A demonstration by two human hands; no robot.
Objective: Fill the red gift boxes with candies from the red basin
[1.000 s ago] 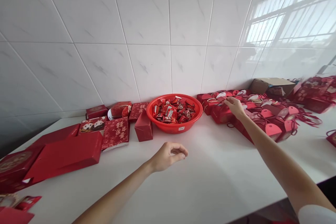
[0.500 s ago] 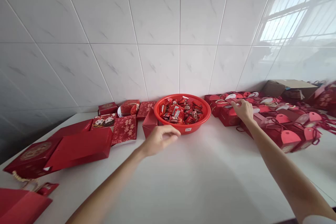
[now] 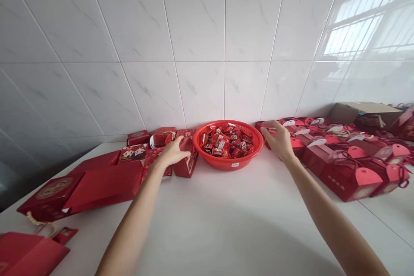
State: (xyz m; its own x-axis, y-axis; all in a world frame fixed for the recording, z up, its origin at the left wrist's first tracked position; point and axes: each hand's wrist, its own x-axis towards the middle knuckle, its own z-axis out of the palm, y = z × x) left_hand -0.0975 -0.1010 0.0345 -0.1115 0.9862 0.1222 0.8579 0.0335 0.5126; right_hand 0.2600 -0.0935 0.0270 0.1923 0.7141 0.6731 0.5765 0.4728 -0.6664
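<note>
A round red plastic basket (image 3: 228,164) filled with red-wrapped candies (image 3: 223,143) stands against the tiled wall. To its left, my left hand (image 3: 173,154) reaches over an upright red box (image 3: 185,167), thumb and fingers apart; I cannot tell whether it touches the box. Beyond the basket's right rim is my right hand (image 3: 278,140), open with its thumb apart from the fingers, in front of the nearest red gift boxes (image 3: 296,144). No object shows in either hand.
Flat red boxes (image 3: 106,185) and patterned red packets (image 3: 150,159) lie at the left. Rows of handled red gift boxes (image 3: 343,177) fill the right, with a cardboard carton (image 3: 368,110) behind them. A red bag (image 3: 32,250) sits at the front left corner of the white table (image 3: 233,224).
My left hand has moved left and farther in, from the front of the basket to the upright box. My right hand has shifted left from the gift boxes towards the basket's rim.
</note>
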